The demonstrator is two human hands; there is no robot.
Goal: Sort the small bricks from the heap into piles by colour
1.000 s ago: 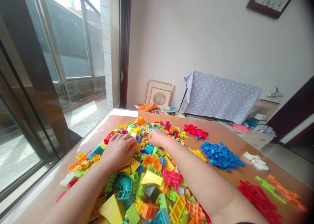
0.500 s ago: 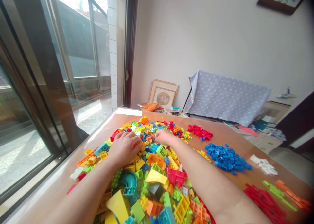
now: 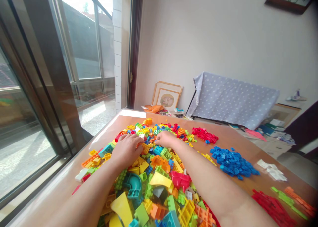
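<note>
fingers of the left hand are bent and set side by side, palm down over the mixed block pile; any grip is hidden and cannot be told. fingers of the right hand, at 3 o'clock from the left hand, are curled narrow at the pile; a held block cannot be confirmed. the pile spreads around both hands and runs to 6 o'clock, where a teal curved block and a yellow sloped block lie. referenced to the right hand: red block pile at 3 o'clock; blue block pile between 3 and 4 o'clock, with white pieces beyond; red strip pile at 4 o'clock. all units rest on the brown table. a framed picture stands at 12 o'clock; a dotted cloth hangs at 2 o'clock.
</note>
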